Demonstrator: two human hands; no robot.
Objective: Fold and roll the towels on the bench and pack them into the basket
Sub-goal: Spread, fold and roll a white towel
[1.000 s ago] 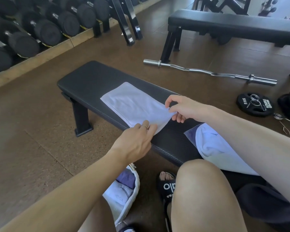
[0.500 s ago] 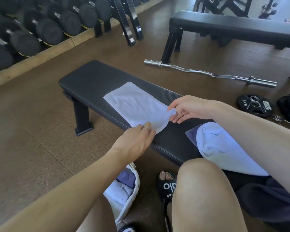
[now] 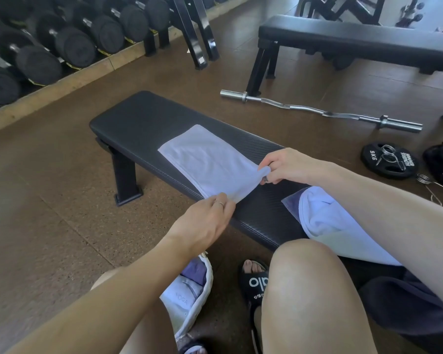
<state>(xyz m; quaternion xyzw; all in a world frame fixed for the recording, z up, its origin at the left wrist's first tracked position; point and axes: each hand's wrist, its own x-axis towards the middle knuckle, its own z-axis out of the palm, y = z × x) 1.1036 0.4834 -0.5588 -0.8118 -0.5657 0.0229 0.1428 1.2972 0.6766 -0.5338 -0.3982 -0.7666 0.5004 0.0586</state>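
White folded towel point(image 3: 205, 159) on bench point(image 3: 138, 118): left hand point(image 3: 205, 221), right hand point(image 3: 284, 166) pinch near end, roll starting. Heap point(image 3: 325, 215) beside waits; basket point(image 3: 205, 290) below part-filled.

Bench point(image 3: 138, 123): black pad w/ fine ribbed texture, black legs. Folded towel point(image 3: 205, 159) on it: pale lilac-white, plain. 2nd towel point(image 3: 325, 221) by the knee: white w/ purple edge. Basket point(image 3: 202, 297): white woven rim; inside, light towel w/ grey lettering + a purple one. Floor point(image 3: 49, 226): brown, speckled. Curl bar point(image 3: 317, 113): silver chrome. Weight plate point(image 3: 374, 159): black, white lettering "5KG". Dumbbells point(image 3: 69, 44): black w/ silver handles. Sandal point(image 3: 253, 282): black, white logo. Ring on left hand point(image 3: 205, 223): silver. Shorts point(image 3: 404, 307): dark navy.
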